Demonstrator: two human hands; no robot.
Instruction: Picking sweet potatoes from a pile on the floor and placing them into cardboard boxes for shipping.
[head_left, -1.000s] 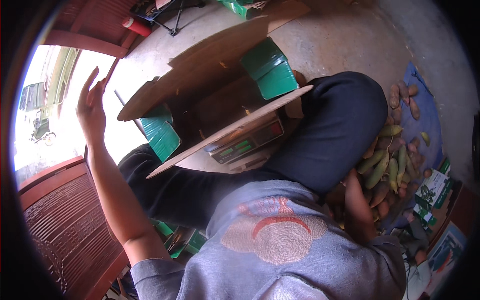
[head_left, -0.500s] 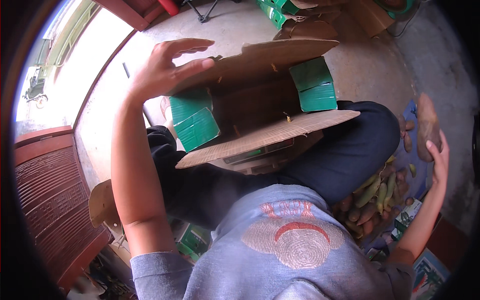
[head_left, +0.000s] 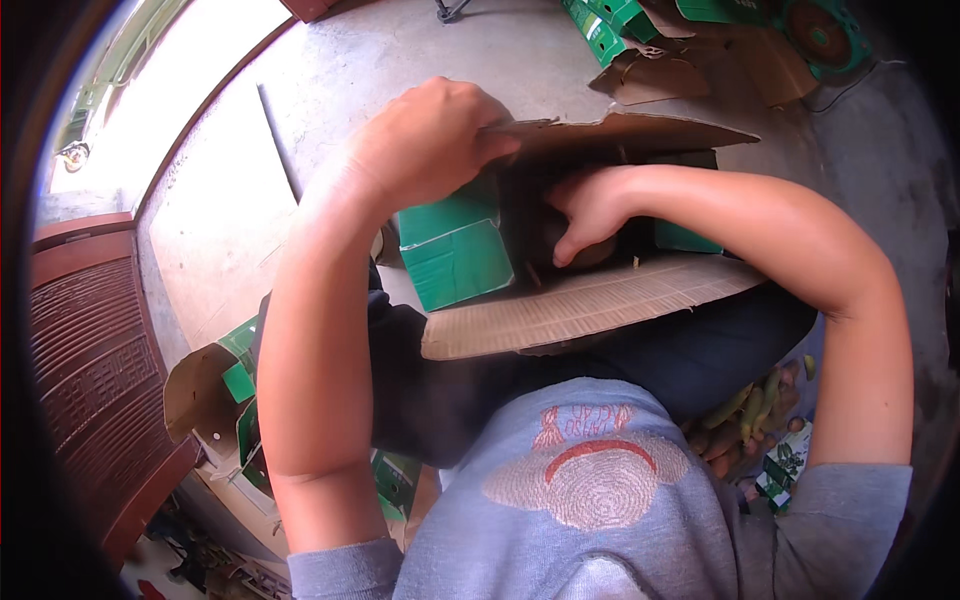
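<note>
An open cardboard box [head_left: 590, 305] with brown flaps and green folded side flaps [head_left: 455, 258] stands in front of me, between my legs. At the box's far left corner, my left hand [head_left: 435, 135] has its fingers closed on the edge of the far flap [head_left: 640, 135]. My right hand [head_left: 597, 210] reaches down into the box opening, its thumb and fingers around a brown tuber [head_left: 598, 252] like a large sweet potato. Shadow and the hand hide most of that tuber. Whatever else lies in the box is too dark to make out.
Reddish tubers and green elongated produce [head_left: 755, 405] lie heaped beside my right leg. Flattened green-and-brown cartons [head_left: 650, 60] are at the back, near a round green object [head_left: 820, 35]. Another open carton [head_left: 205, 385] stands at left by a carved wooden panel [head_left: 100, 390].
My right hand has carried the brown tuber from the far right into the box. My left hand has closed on the flap, where its fingers were spread before.
</note>
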